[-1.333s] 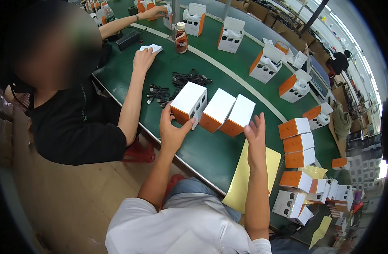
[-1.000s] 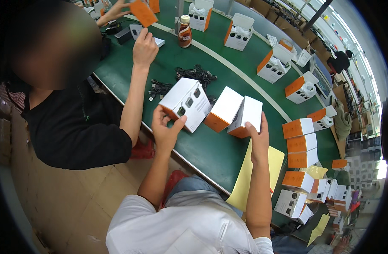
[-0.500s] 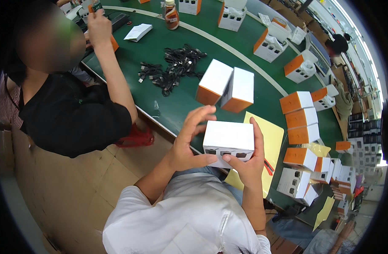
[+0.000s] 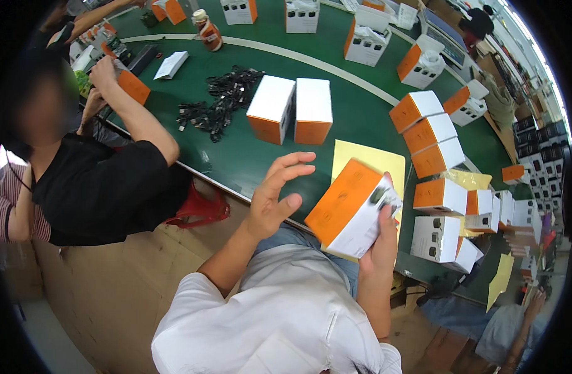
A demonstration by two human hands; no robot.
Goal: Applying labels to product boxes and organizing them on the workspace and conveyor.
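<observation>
My right hand (image 4: 381,240) grips a small orange and white carton (image 4: 345,202) at its right end. The carton is tilted, with an orange face turned up and a printed white side toward me. Just left of it, my left hand (image 4: 275,196) is open, fingers spread and apart from the carton. Under the carton lies a yellow sheet (image 4: 368,153) on the green table (image 4: 236,168). Beyond my hands two more cartons stand side by side, the left carton (image 4: 271,106) and the right carton (image 4: 313,109).
A heap of black cables (image 4: 227,100) lies left of the two cartons. Several orange and white boxes (image 4: 426,134) line the right side. A brown-labelled bottle (image 4: 207,31) stands at the back. At left sits a co-worker in a black shirt (image 4: 111,181), on a red stool (image 4: 202,206).
My left hand has let go of the carton and moved off it. The right hand has turned the carton, bringing an orange face up. The whole view has shifted somewhat.
</observation>
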